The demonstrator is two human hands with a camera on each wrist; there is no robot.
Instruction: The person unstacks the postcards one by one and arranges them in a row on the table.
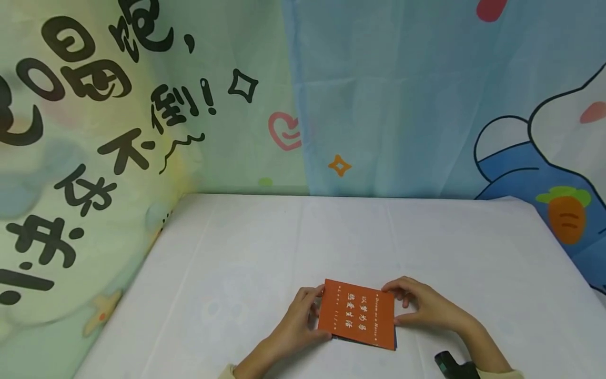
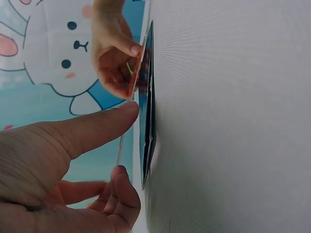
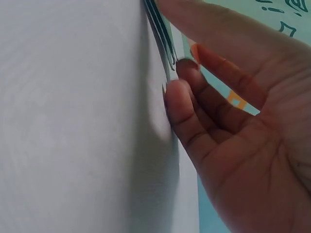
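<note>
An orange-red booklet (image 1: 343,316) with white lettering lies on top of a small stack, and a dark edge of what is under it shows along the front and right. My left hand (image 1: 299,323) holds the stack's left side, thumb by the near corner and index finger by the far corner. On the opposite side my right hand (image 1: 433,308) grips the right edge between thumb and forefinger. Seen edge-on in the left wrist view, the dark lower booklets (image 2: 148,126) show thin gaps between layers. In the right wrist view, layered edges (image 3: 163,36) meet the fingers.
A white cloth (image 1: 236,252) covers the table under the stack. Printed fabric curtains (image 1: 402,116) hang behind the table and along its left side. A black device (image 1: 456,366) is strapped at the right wrist.
</note>
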